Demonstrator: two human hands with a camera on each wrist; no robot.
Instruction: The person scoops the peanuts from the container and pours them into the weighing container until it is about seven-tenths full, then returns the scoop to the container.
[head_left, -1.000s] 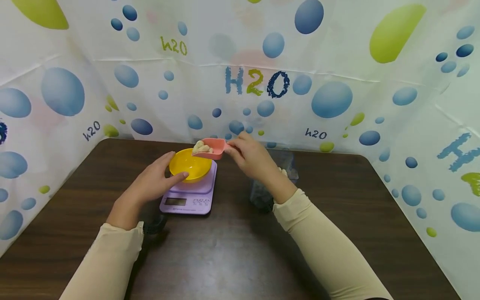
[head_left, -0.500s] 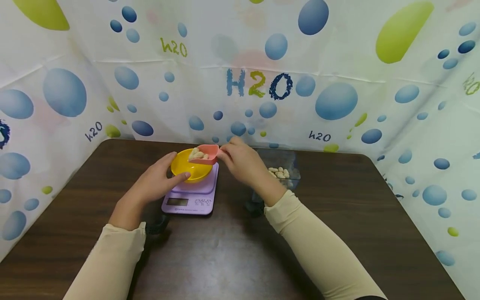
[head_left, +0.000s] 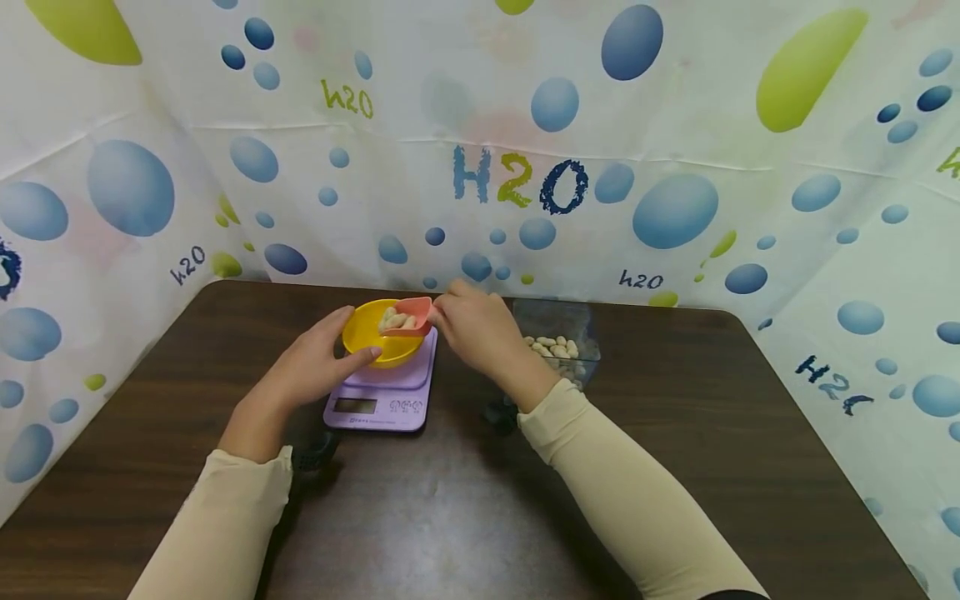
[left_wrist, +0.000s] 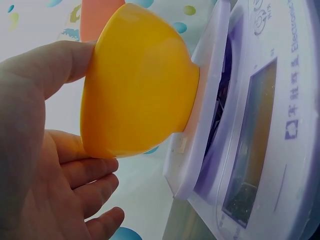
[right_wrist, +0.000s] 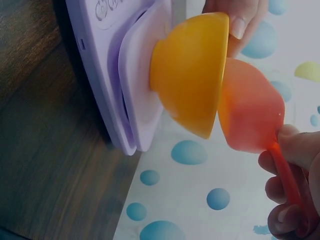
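A small yellow bowl point(head_left: 362, 333) stands on the platform of a purple electronic kitchen scale point(head_left: 390, 414). My left hand point(head_left: 306, 357) holds the bowl by its rim, thumb on one side and fingers on the other, as the left wrist view shows. In my right hand point(head_left: 480, 332) is the handle of a coral scoop point(right_wrist: 252, 112), gripped between thumb and curled fingers. Pale nut-like pieces point(head_left: 396, 321) lie in the scoop, whose front end overlaps the bowl's opening from the right. The scale's display point(left_wrist: 250, 145) shows no readable figures.
A clear plastic container point(head_left: 551, 315) with more pale nut-like pieces stands behind my right forearm, partly hidden by it. Everything is on a dark wooden table point(head_left: 420, 517). A curtain point(head_left: 375, 192) printed with bubbles hangs along the table's back and sides.
My right hand has moved left and slightly down, bringing the scoop further over the bowl. More of the clear container now shows. The left hand keeps its hold on the rim.
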